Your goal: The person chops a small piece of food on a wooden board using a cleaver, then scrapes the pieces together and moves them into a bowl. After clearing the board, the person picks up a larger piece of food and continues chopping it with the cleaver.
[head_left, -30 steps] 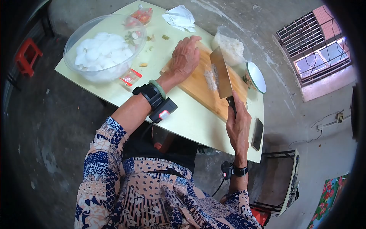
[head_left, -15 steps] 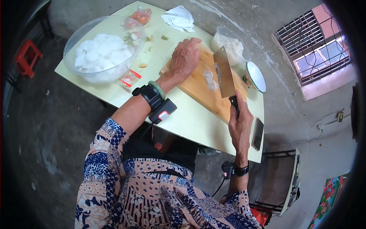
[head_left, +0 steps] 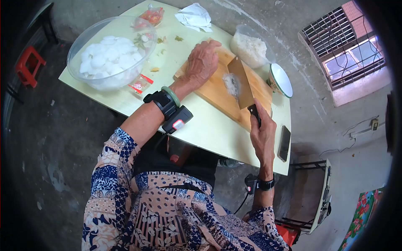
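Observation:
My right hand (head_left: 263, 129) is closed round the black handle of a cleaver (head_left: 243, 83). The broad blade stands over the wooden cutting board (head_left: 217, 100), beside a small heap of whitish chopped food (head_left: 230, 85). My left hand (head_left: 203, 60) rests on the board's far left part, its fingers bent and pressed together; whether anything is under them is hidden. Left of it, a large clear bowl (head_left: 73, 58) holds many white round pieces (head_left: 109, 56).
A bag of white shreds (head_left: 250, 49) and a white bowl with a green rim (head_left: 281, 80) stand beyond the board. A phone (head_left: 284, 143) lies at the right edge. A red packet (head_left: 141, 83), white paper (head_left: 194, 16) and a bag of red food (head_left: 152, 16) are also there.
The cleaver has moved left, closer to the whitish food, with my right hand shifting slightly along with it. My left hand has stayed nearly in place.

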Motion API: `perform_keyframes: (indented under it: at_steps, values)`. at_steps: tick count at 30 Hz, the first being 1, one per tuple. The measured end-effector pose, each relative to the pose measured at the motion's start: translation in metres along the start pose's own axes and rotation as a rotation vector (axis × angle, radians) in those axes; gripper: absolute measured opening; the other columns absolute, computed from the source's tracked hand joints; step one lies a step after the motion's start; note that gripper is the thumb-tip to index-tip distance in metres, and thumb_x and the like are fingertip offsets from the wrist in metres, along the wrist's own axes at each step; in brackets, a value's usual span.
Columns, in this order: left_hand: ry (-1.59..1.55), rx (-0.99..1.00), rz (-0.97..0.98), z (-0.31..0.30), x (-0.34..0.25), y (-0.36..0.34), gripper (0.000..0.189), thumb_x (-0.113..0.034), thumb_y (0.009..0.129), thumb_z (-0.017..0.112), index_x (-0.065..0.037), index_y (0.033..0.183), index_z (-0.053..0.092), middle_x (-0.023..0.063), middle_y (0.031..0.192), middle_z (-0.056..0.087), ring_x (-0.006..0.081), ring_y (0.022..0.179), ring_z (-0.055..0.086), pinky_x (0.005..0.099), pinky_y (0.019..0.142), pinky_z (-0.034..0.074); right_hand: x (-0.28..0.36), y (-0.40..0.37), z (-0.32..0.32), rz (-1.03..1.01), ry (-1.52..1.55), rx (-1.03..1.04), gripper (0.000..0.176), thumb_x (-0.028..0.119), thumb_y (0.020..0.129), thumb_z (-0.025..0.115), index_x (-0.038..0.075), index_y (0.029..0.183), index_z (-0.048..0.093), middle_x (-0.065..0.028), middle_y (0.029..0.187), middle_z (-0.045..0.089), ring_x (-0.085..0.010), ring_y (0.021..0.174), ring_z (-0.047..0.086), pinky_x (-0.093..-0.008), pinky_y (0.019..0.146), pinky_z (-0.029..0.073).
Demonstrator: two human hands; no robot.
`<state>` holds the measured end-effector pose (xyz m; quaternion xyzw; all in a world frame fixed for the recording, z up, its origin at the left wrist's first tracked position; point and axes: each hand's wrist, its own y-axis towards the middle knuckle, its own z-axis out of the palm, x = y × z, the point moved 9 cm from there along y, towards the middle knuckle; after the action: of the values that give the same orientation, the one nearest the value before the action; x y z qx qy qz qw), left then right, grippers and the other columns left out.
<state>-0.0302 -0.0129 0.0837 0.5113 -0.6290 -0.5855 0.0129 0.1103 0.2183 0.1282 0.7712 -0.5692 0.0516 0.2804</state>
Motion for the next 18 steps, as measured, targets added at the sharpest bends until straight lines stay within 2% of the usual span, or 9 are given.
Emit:
perform_keyframes:
  at_steps: [2,4,8,13,16,18]
  values:
    - [0.004,-0.007,0.016,0.0,-0.003,0.0,0.035,-0.004,0.092,0.058,-0.011,0.126,0.061,0.0172,0.096,0.064,0.0374,0.094,0.064,0.0502,0.085,0.052,0.006,-0.003,0.0,0.013,0.012,0.013,0.046,-0.004,0.098,0.058,0.003,0.144,0.059,-0.0236,0.109,0.072,-0.0409,0.093,0.071,-0.047,0.086,0.054]
    - [-0.012,0.017,-0.011,0.001,0.002,0.0,0.034,-0.004,0.092,0.058,-0.011,0.126,0.061,0.0172,0.097,0.065,0.0372,0.094,0.063,0.05,0.086,0.053,0.018,-0.004,-0.006,-0.076,-0.062,-0.052,0.048,-0.004,0.097,0.058,0.004,0.145,0.057,-0.0227,0.105,0.07,-0.0398,0.089,0.069,-0.0474,0.082,0.053]
    - [0.009,0.03,-0.011,0.005,0.001,-0.002,0.034,-0.005,0.092,0.058,-0.011,0.126,0.061,0.017,0.097,0.065,0.037,0.094,0.064,0.0498,0.086,0.053,0.01,-0.003,0.004,-0.068,-0.08,0.034,0.051,-0.005,0.097,0.059,0.005,0.146,0.056,-0.0224,0.105,0.069,-0.0397,0.09,0.069,-0.0473,0.081,0.053]
    - [0.003,0.033,-0.021,0.002,0.002,-0.001,0.034,-0.005,0.092,0.059,-0.011,0.125,0.062,0.0161,0.097,0.064,0.0363,0.096,0.063,0.0495,0.087,0.053,0.017,-0.002,-0.002,-0.142,-0.072,-0.072,0.051,-0.005,0.096,0.059,0.005,0.146,0.056,-0.0229,0.107,0.07,-0.0412,0.092,0.069,-0.0482,0.082,0.053]
    - [-0.012,0.058,-0.04,0.006,0.003,-0.002,0.035,-0.006,0.092,0.058,-0.011,0.126,0.062,0.016,0.096,0.064,0.0362,0.096,0.063,0.0496,0.088,0.052,0.01,0.002,0.003,-0.07,-0.074,0.023,0.049,-0.005,0.097,0.058,0.005,0.145,0.057,-0.0226,0.11,0.071,-0.0408,0.096,0.07,-0.0473,0.084,0.054]
    - [-0.016,0.054,-0.032,0.005,0.005,0.0,0.035,-0.006,0.092,0.058,-0.011,0.126,0.062,0.0159,0.096,0.064,0.0361,0.096,0.063,0.0496,0.088,0.052,0.01,0.001,0.0,-0.057,-0.061,-0.015,0.049,-0.005,0.096,0.059,0.005,0.145,0.057,-0.0226,0.111,0.071,-0.0405,0.097,0.07,-0.047,0.085,0.054]
